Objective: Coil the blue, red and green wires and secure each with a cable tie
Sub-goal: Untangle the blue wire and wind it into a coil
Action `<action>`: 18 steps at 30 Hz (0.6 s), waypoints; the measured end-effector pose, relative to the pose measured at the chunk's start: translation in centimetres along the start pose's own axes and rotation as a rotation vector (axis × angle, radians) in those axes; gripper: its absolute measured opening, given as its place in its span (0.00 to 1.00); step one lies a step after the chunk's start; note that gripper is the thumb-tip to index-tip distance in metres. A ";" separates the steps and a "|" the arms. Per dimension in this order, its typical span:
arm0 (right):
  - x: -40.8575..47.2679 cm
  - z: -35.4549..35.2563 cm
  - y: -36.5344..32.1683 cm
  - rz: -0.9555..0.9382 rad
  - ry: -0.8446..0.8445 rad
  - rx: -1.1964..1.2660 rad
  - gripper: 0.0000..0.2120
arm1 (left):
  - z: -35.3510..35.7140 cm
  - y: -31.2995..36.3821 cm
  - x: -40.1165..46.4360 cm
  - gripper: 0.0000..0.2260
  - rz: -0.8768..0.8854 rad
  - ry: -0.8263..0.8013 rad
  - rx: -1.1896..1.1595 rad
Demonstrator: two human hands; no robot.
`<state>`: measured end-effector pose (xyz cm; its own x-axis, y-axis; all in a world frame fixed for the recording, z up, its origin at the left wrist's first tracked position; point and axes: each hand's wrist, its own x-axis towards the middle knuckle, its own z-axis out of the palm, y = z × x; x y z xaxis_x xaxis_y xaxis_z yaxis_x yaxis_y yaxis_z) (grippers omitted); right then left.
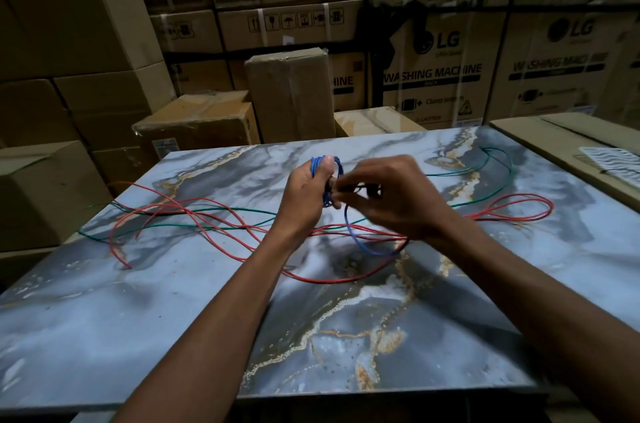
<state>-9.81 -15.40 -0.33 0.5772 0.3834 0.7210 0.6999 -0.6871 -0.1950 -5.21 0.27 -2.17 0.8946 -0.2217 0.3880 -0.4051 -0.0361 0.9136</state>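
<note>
Mid-frame: left hand (306,194) grips coiled thin blue wire (327,180); right hand (388,196) pinches something dark, prob. black cable tie (363,188).

One head-worn wide-angle view looks forward and down, close over the marbled tabletop (138,318) (cartons (433,76) fill the upper frame).

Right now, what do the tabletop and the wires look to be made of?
Tabletop: glossy marble-pattern slab, grey-blue with gold veins; stone, tile or laminate, cannot tell. Blue wire, red wire, green wire: thin, smooth coloured sheath, likely plastic insulation; they bend freely into loops.
</note>
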 end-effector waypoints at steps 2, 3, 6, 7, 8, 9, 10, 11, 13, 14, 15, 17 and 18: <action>0.3 -1.4 0.5 -0.005 0.109 -0.052 0.10 | 0.1 -0.1 -0.1 0.15 -0.017 -0.066 0.001; 0.3 -1.9 0.8 -0.007 0.142 -0.094 0.12 | 0.2 -0.1 -0.2 0.15 -0.029 -0.098 -0.007; 0.2 -3.1 1.8 0.011 0.142 -0.149 0.17 | 0.5 0.1 -0.2 0.16 -0.081 -0.178 -0.037; 0.1 -3.4 2.1 0.018 0.121 -0.145 0.18 | 0.7 0.2 -0.3 0.16 -0.097 -0.207 -0.053; 0.1 -3.7 2.4 0.026 0.098 -0.137 0.19 | 0.8 0.3 -0.4 0.17 -0.112 -0.234 -0.063; 0.1 -3.9 2.8 0.035 0.080 -0.125 0.20 | 0.8 0.5 -0.5 0.18 -0.126 -0.258 -0.066; 0.2 -4.1 3.2 0.048 0.073 -0.109 0.21 | 0.8 0.6 -0.5 0.18 -0.135 -0.276 -0.064; 0.2 -4.2 3.5 0.064 0.075 -0.086 0.23 | 0.7 0.8 -0.6 0.18 -0.141 -0.289 -0.062; 0.0 -4.4 4.2 0.095 0.081 -0.039 0.24 | 0.5 0.8 -0.6 0.18 -0.150 -0.296 -0.071; -0.1 -4.4 4.3 0.104 0.077 -0.014 0.24 | 0.4 0.8 -0.6 0.18 -0.154 -0.289 -0.077; -0.1 -4.3 4.4 0.110 0.067 0.002 0.23 | 0.4 0.8 -0.6 0.18 -0.160 -0.278 -0.085; -0.1 -3.9 4.0 0.133 0.043 0.026 0.24 | 0.3 0.7 -0.5 0.16 -0.168 -0.243 -0.114; 0.0 -3.8 3.7 0.161 0.036 0.037 0.25 | 0.3 0.7 -0.5 0.16 -0.175 -0.221 -0.140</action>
<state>-8.78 -20.29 1.43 0.6684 0.2474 0.7014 0.6148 -0.7145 -0.3339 -5.96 0.07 -1.73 0.8795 -0.4312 0.2014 -0.2048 0.0391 0.9780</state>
